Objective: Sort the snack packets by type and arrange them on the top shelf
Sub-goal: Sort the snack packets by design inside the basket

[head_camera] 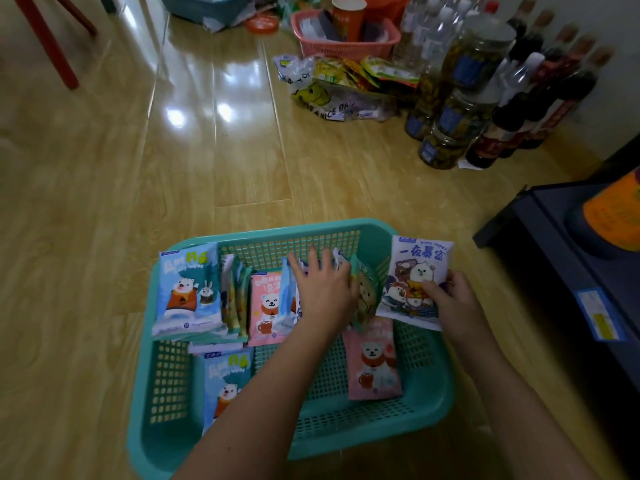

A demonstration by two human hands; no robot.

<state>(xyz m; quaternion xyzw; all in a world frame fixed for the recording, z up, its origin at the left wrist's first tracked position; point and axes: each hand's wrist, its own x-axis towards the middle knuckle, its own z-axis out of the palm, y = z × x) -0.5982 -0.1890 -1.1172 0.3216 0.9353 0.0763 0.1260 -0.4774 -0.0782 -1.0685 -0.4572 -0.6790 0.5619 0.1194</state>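
Packet (410,271) in right hand (455,301); row (265,303) under left hand (323,289).

A home room: glossy wood-plank floor (194,140) crowded with stored bottles (540,98), jars (450,126) and baskets (343,39).

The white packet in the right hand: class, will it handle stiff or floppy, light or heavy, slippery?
Probably soft rather than stiff: the white packet looks plump and pillowy. Likely light, since the right hand holds it by one side only. Its smooth printed film may be slippery.
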